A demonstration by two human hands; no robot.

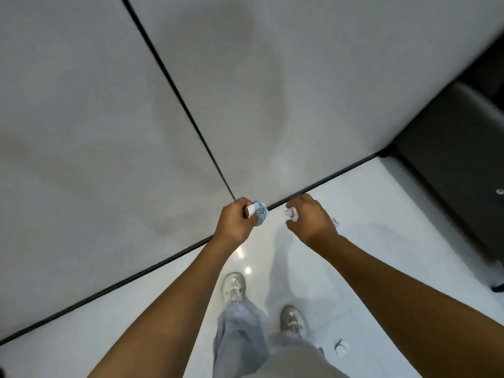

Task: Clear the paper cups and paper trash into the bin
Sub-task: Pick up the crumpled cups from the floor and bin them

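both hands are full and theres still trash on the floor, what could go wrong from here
1. The crumpled paper sits loosely in the right hand and may slip out.
2. No bin is in view, so the paper cup in the left hand faces a carry.
3. The paper scrap by the right shoe could be missed.

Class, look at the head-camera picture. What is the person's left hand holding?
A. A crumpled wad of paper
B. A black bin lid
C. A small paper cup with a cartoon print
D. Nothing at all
C: the left hand grips a small paper cup printed with a cartoon figure, while the crumpled paper is in the right hand.
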